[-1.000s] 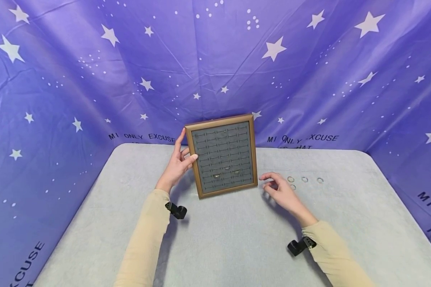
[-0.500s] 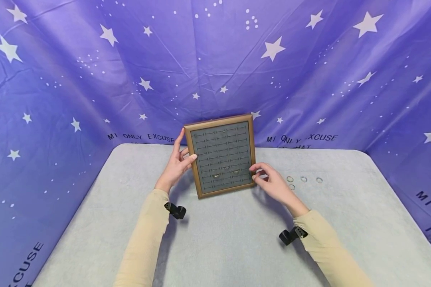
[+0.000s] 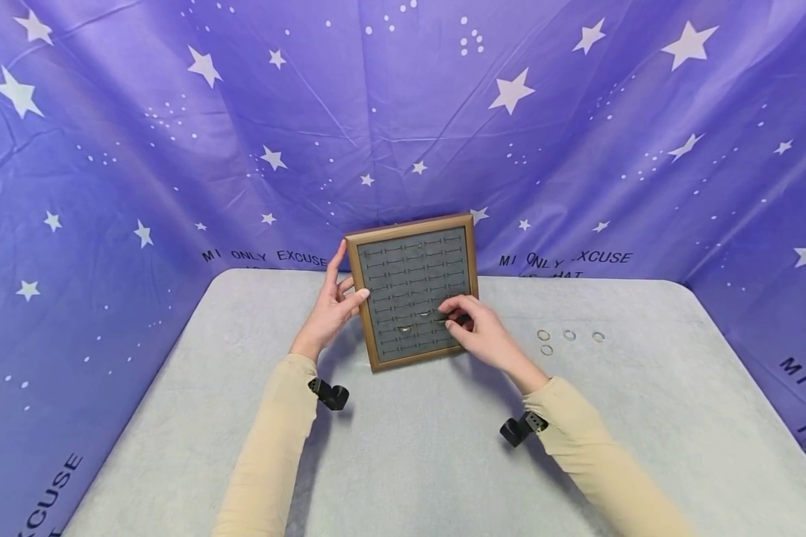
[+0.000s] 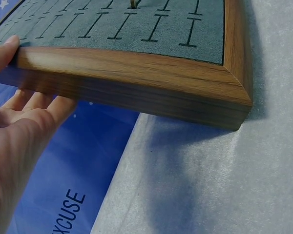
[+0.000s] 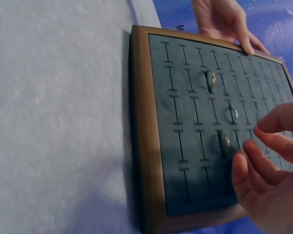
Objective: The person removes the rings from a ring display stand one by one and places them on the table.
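Basically, left hand (image 3: pixel 329 317) grips the left side of the wood-framed ring display tray (image 3: pixel 416 287), held tilted mid-frame in the head view. Right hand (image 3: pixel 483 332): half open, fingers bent, nothing held, just beside a slotted gold-coloured ring (image 5: pixel 227 143). Four loose rings (image 3: pixel 569 331) lie on the desk (image 3: pixel 403 455), right of centre.

Right hand (image 5: pixel 278 195): fingers (image 5: pixel 278 145) loosely bent, before one wood-framed ring tray (image 5: pixel 146 122) with slotted dark panel (image 5: pixel 183 113). Lower gold-toned ring (image 5: pixel 227 142), slotted, just left of the fingers; silver-toned ring (image 5: pixel 234 114), up-left of them; upper gold-toned ring (image 5: pixel 212 81), farther up-left. Left hand (image 5: pixel 222 20), beyond the fingers, gripping the tray. Pale desk (image 5: pixel 58 97), well left.
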